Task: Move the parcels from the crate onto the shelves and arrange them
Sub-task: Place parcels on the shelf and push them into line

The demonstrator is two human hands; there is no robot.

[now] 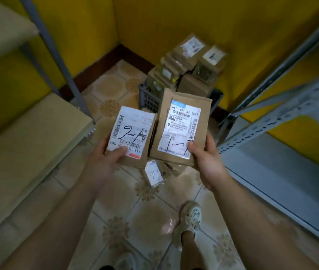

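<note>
- Left hand (104, 160): grips the left parcel (133, 133) at the parcel's 7 o'clock corner. The thumb (118, 152) lies flat on the white label, and the other fingers are hidden under the cardboard.
- Left parcel: a flat brown packet, label up with "21" handwritten on it. It extends from the thumb toward 1 o'clock, just left of frame centre.
- Right hand (208, 164): grips the right parcel (182, 129) at the parcel's 5 o'clock corner. The thumb (194, 148) presses on the label, a finger curls along the right edge, and the rest are hidden beneath.
- Right parcel: a larger brown packet, label up, extending from the thumb toward 11 o'clock. Its left edge overlaps or touches the left parcel; which cannot be told.
- Crate (150, 100): a dark slatted box on the floor at 12 o'clock from both hands, partly hidden by the right parcel.
- Stacked parcels (188, 63): brown boxes heaped above the crate rim, in the yellow corner.
- Small parcel (153, 175): lies on the tiled floor (147, 221), at 6 o'clock below the held pair.
- Left shelf (18, 149): beige board at 9 o'clock.
- Right shelf (283, 172): grey metal unit at 3 o'clock.
- Shoe (191, 217): at 5 o'clock on the tiles.
</note>
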